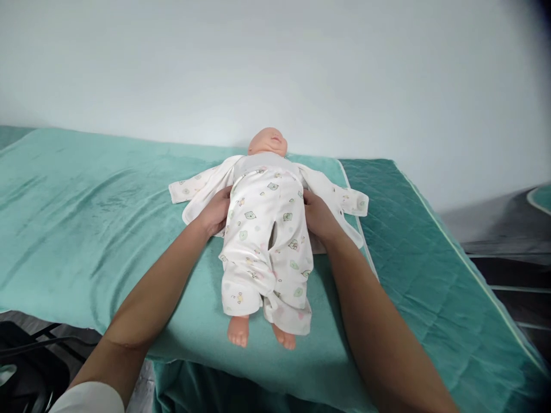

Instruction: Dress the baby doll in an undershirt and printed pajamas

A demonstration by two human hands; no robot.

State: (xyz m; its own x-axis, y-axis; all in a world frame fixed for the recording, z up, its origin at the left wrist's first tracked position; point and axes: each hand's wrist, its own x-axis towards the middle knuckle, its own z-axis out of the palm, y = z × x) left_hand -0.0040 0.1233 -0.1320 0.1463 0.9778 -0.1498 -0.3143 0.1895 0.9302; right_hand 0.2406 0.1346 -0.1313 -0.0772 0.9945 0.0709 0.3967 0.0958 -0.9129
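A baby doll [267, 141] lies on its back on a teal blanket [86, 218], head toward the wall, bare feet toward me. It wears white patterned trousers [267, 252], and an open white patterned jacket [193, 192] is spread out under it. My left hand [215, 211] presses against the doll's left-side hip at the trouser waist. My right hand [317, 217] holds the other side of the waist. The fingers of both hands curl in against the cloth and are partly hidden.
The blanket covers a quilted teal mattress [430, 269] set against a pale wall. Dark floor and a teal rug edge [541, 198] lie at the right. Black chair parts [30, 355] sit at the lower left.
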